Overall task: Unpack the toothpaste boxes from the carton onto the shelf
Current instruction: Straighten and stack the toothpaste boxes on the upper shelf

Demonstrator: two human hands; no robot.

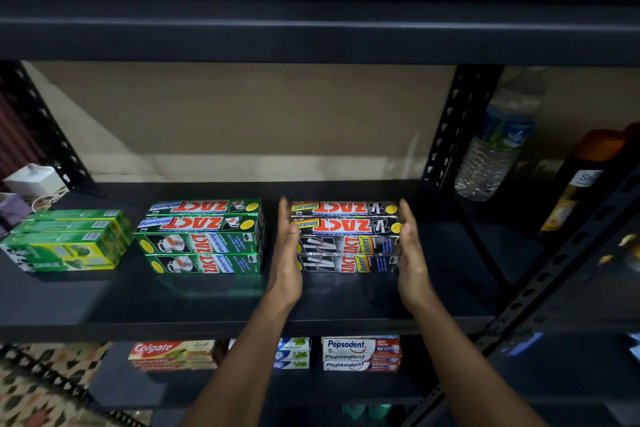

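Observation:
A stack of black Zact Smokers toothpaste boxes (346, 236) lies on the dark shelf (207, 298), right of centre. My left hand (286, 253) presses flat against the stack's left end, fingers straight. My right hand (410, 253) presses flat against its right end. Left of them sits a stack of green Zact Whitening boxes (202, 236). Further left is a pile of green and yellow boxes (69, 239). The carton is not in view.
A water bottle (498, 139) stands on the neighbouring shelf at right, behind a perforated upright (450, 121). The shelf below holds Colgate boxes (169, 354) and Pepsodent boxes (360, 352). A small white box (34, 180) sits at far left.

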